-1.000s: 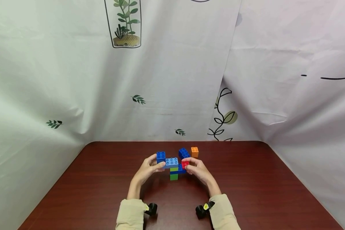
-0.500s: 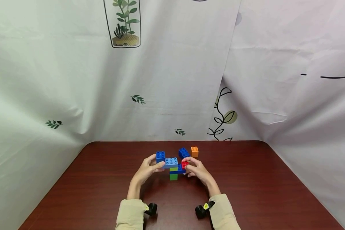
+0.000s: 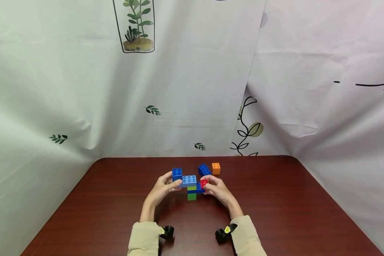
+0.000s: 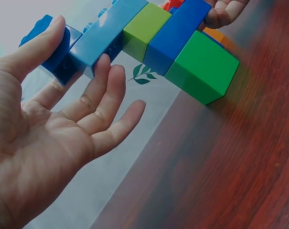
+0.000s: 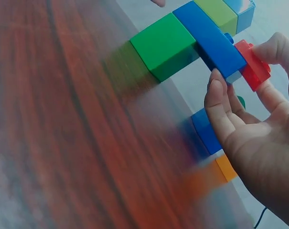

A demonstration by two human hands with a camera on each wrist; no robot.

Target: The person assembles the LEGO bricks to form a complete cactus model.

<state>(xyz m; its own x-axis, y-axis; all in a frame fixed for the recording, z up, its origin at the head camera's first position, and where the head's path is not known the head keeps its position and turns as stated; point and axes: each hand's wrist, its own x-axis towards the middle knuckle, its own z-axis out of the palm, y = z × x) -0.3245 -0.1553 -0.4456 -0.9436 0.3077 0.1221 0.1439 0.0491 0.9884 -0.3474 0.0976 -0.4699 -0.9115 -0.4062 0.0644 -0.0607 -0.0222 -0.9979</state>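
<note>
A stack of toy building bricks stands on the table (image 3: 275,199): a green brick (image 4: 206,67) at the bottom, then a blue brick (image 5: 211,40), a lime brick (image 4: 146,31) and a light blue brick (image 3: 189,180) on top. With thumb and index finger, my left hand (image 3: 161,188) pinches a dark blue brick (image 3: 177,173) at the light blue brick's left end. Its middle fingertip reaches under the light blue one. My right hand (image 3: 220,190) pinches a red brick (image 5: 253,66) over the right end of the stack's blue brick, other fingertips right at that end's underside.
Behind the right hand lie a loose blue brick (image 3: 204,169) and an orange brick (image 3: 216,168). A pale printed cloth (image 3: 179,89) hangs along the table's far edge. Small black cameras (image 3: 168,232) sit at both wrists.
Both hands keep hold of the same bricks, and the stack stays upright. The right hand's lower fingers have drawn in slightly toward the stack; the head view has shifted a little.
</note>
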